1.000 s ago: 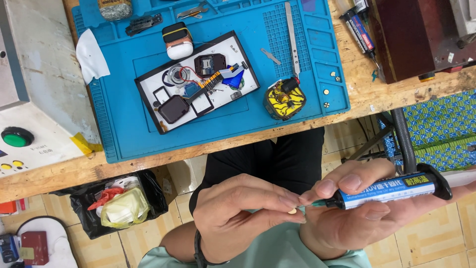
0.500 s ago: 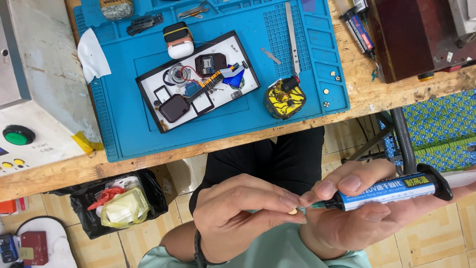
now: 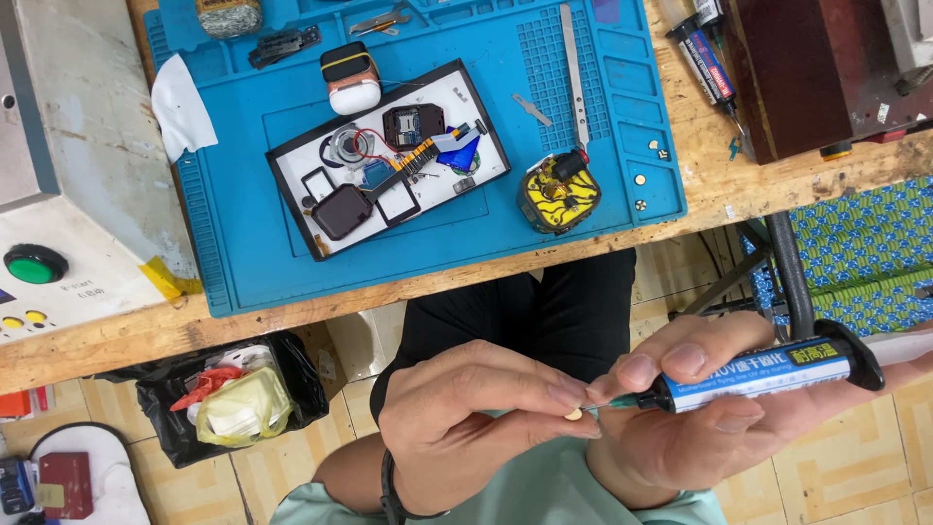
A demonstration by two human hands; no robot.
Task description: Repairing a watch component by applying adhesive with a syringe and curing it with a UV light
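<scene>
My right hand (image 3: 709, 418) grips a blue and black glue syringe (image 3: 758, 372) with a thin needle tip pointing left. My left hand (image 3: 476, 423) pinches a tiny pale part (image 3: 574, 415) right at the needle tip, over my lap below the bench edge. On the blue work mat (image 3: 243, 243) lies a white tray (image 3: 457, 87) with small watch parts, a dark square screen (image 3: 342, 212) and an orange flex cable. A round yellow and black part (image 3: 559, 194) sits on the mat to the tray's right.
Tweezers (image 3: 575, 68) and a small metal pry tool lie on the mat. A second glue syringe (image 3: 709, 58) rests by a dark brown box (image 3: 807, 68). A grey machine with a green button (image 3: 34, 264) stands left. A black bin of scraps (image 3: 228, 399) sits under the bench.
</scene>
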